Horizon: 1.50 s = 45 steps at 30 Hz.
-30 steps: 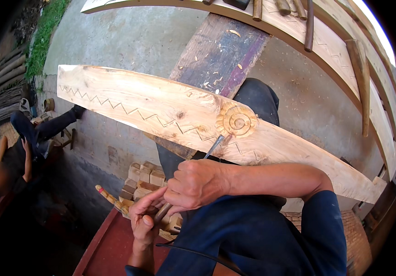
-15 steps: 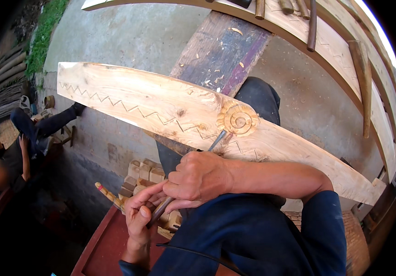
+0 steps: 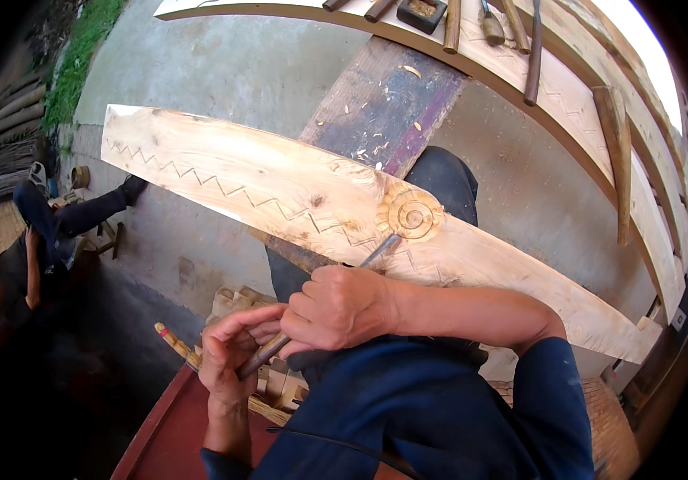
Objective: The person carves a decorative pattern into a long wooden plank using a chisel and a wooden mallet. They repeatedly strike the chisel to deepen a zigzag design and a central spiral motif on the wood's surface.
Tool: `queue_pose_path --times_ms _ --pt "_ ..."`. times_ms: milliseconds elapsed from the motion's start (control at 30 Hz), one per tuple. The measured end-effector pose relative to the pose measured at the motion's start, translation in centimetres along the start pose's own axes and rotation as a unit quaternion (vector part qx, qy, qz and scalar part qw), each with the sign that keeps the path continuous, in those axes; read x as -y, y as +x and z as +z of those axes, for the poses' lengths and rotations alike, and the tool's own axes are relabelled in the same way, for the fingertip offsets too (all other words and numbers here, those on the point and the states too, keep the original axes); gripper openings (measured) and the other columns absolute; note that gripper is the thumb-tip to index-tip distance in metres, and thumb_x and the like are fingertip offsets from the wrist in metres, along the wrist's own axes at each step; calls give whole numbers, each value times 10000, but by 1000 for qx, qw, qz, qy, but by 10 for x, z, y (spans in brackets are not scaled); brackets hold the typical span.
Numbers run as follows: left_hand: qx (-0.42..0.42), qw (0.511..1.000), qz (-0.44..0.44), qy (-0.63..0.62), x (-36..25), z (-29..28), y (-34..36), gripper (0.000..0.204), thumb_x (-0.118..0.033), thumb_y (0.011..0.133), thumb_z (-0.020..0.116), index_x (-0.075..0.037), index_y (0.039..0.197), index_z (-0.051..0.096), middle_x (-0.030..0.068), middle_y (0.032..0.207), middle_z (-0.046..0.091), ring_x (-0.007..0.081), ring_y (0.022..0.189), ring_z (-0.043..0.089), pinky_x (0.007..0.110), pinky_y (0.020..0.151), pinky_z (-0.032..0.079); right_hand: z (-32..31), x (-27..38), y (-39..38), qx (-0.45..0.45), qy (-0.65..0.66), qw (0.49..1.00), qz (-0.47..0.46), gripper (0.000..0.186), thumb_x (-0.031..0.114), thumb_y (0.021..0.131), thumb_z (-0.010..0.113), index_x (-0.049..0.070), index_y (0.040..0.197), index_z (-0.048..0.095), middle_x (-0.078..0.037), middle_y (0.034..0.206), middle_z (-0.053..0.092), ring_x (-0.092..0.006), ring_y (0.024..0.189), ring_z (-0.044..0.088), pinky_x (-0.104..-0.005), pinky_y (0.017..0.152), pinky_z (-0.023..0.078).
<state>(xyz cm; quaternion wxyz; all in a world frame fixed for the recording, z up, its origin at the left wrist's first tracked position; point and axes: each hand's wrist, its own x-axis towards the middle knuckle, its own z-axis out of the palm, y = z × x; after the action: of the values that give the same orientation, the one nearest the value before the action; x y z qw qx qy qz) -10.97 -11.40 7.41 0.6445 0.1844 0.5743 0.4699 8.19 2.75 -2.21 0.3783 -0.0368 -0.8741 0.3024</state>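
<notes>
A long, pale wooden board (image 3: pixel 224 164) with a cut zigzag line and a carved round spiral (image 3: pixel 412 214) lies slanted across my lap. My right hand (image 3: pixel 340 308) is closed in a fist round a carving chisel (image 3: pixel 380 251). The chisel's metal blade meets the wood at the lower left rim of the spiral. Lower left, my left hand (image 3: pixel 232 348) curls loosely about the rear of the wooden handle (image 3: pixel 262 355), fingers bent and touching near the right hand. Part of the chisel is hidden inside my right fist.
A dark plank (image 3: pixel 360 104) with wood chips runs under the board. Another curved board (image 3: pixel 488 48) holds several tools, a small dark box (image 3: pixel 421 14) and a wooden mallet (image 3: pixel 617 160). Wood blocks (image 3: pixel 240 302) lie beside a red surface (image 3: pixel 160 436). A person (image 3: pixel 20 264) sits at far left.
Both hands stay on the chisel. My left hand has shifted slightly left, its thumb now raised off the handle. The whole view has moved a little.
</notes>
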Motion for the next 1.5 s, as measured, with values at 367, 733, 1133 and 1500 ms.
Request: queue_pose_path --times_ms 367,733,1133,1500 --pt "-78 975 77 192 26 31 23 395 -237 1057 803 90 1277 770 226 1235 814 325 1114 811 391 1004 624 -122 49 -65 39 -212 930 297 337 237 771 967 62 888 704 -36 733 599 -197 616 635 -341 556 465" --pt "-25 856 291 427 28 69 65 238 -172 1026 793 49 1112 808 215 1001 838 336 940 830 384 864 637 -195 55 -103 -347 -15 773 531 601 585 1054 751 103 822 476 -18 624 521 -83 470 447 -241 450 303" --pt "61 728 456 509 50 134 75 331 -282 876 943 -50 1079 824 147 1134 824 363 1209 779 541 1111 603 -242 32 -43 -187 -221 863 415 914 774 1126 362 -22 1166 810 -36 646 598 -145 605 592 -315 565 429" --pt "54 761 410 499 82 88 32 225 -174 888 912 -44 1043 812 99 993 816 289 928 805 443 910 678 -228 -79 36 -322 2 854 409 462 397 1159 676 -40 1180 826 -60 844 728 -106 721 651 -255 672 540"
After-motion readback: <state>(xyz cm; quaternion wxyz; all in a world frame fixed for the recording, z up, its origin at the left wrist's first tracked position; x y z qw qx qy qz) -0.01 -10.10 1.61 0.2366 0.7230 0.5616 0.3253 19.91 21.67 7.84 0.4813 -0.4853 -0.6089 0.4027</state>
